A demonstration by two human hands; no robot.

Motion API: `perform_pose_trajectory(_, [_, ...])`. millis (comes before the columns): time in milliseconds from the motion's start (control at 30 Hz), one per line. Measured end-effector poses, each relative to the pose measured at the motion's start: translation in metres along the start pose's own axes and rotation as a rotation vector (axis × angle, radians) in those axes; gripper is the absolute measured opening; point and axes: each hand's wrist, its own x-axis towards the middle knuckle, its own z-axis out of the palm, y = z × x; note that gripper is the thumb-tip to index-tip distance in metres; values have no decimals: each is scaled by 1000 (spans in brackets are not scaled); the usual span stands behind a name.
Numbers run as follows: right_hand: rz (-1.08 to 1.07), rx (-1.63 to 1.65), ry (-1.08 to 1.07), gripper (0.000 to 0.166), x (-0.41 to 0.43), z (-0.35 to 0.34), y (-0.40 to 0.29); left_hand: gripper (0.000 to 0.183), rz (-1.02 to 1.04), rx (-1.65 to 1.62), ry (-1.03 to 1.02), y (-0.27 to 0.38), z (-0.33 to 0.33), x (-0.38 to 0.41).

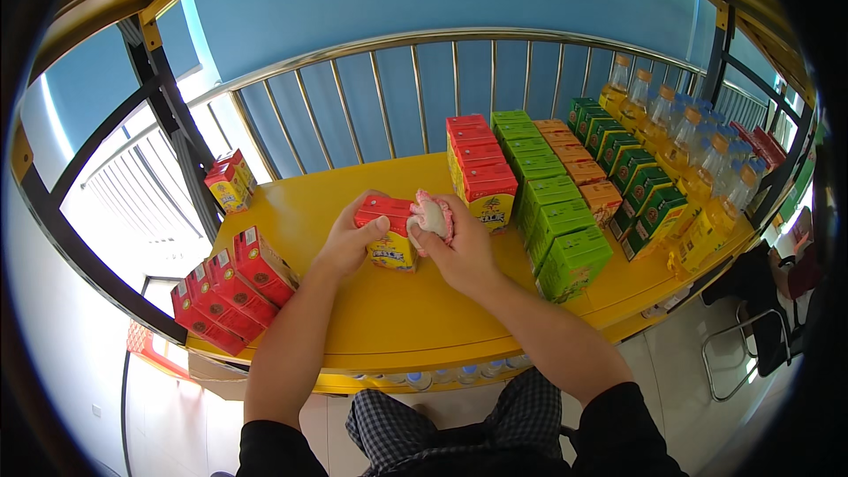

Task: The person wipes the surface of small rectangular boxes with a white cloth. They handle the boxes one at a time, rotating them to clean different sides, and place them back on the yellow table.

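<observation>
My left hand (351,232) grips a red and yellow drink carton (393,248) by its left side, thumb over the near top edge. In my right hand (457,242) is a bunched pink and white cloth (430,218), pressed against the carton's upper right side. The carton is held over the yellow shelf (371,318); whether its base touches the shelf, I cannot tell. Just beyond my right hand stands a row of matching red and yellow cartons (489,189).
Green cartons (563,232), orange cartons (583,169), dark green cartons (639,195) and yellow drink bottles (712,212) stand in rows to the right. Red cartons (232,291) lean at the left front; two more cartons (230,182) stand at the back left. A metal railing (417,99) runs behind.
</observation>
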Motion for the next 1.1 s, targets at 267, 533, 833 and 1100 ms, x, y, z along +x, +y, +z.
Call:
perform_pose_trajectory(267, [-125,-24,-7,32,-2,0,-2,50,-52,-121,10,-2,-6,-1])
perform_pose_trajectory(533, [32,34,11,32,1,0,0,51,-79,-102,17,1,-1,-2])
perform_pose_trajectory(833, [-35,59,-20,33,-2,0,-6,59,-92,-78,57,1,1,-2])
perform_pose_trajectory(1100, [58,-4,-74,30,-1,-1,-2,63,-101,-94,137,-3,-1,-1])
